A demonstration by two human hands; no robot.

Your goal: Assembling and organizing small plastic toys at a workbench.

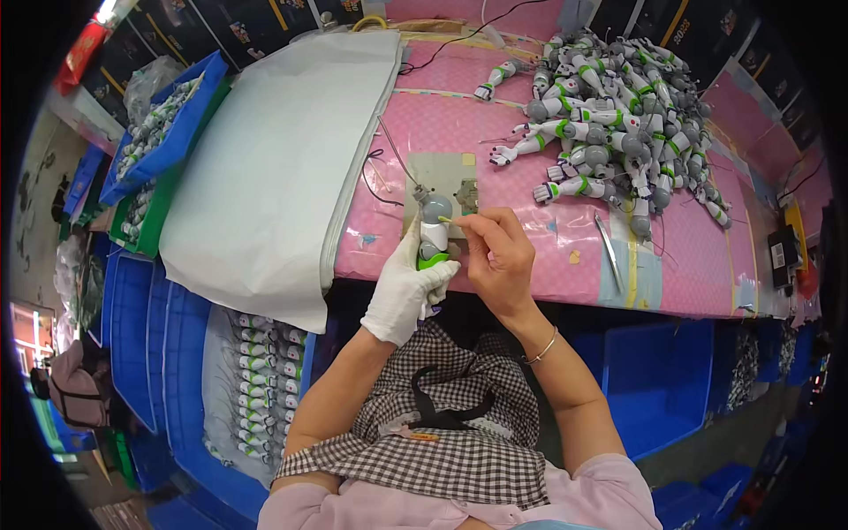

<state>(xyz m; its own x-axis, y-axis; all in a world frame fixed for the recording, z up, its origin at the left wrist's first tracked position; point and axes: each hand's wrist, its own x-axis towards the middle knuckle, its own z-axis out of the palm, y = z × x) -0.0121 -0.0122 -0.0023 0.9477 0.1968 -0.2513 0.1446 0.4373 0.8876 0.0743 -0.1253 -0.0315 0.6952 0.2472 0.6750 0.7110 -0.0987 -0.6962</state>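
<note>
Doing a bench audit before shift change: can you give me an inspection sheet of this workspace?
Surface: pink patterned table cover.
Job's things: grey, white and green plastic toy arm; thin stick; grey work pad.
Clutter: heap of matching toy arms; metal tweezers; large grey cloth bag.
Grippers: gloved left hand grips the toy arm; bare right hand pinches the stick.
Cables: black wire.
Surroundings: blue plastic bins.

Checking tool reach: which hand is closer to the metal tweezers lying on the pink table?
Right. The right hand is just left of the tweezers on the pink table, not touching them. The gloved left hand is farther left, gripping the toy arm.
</note>
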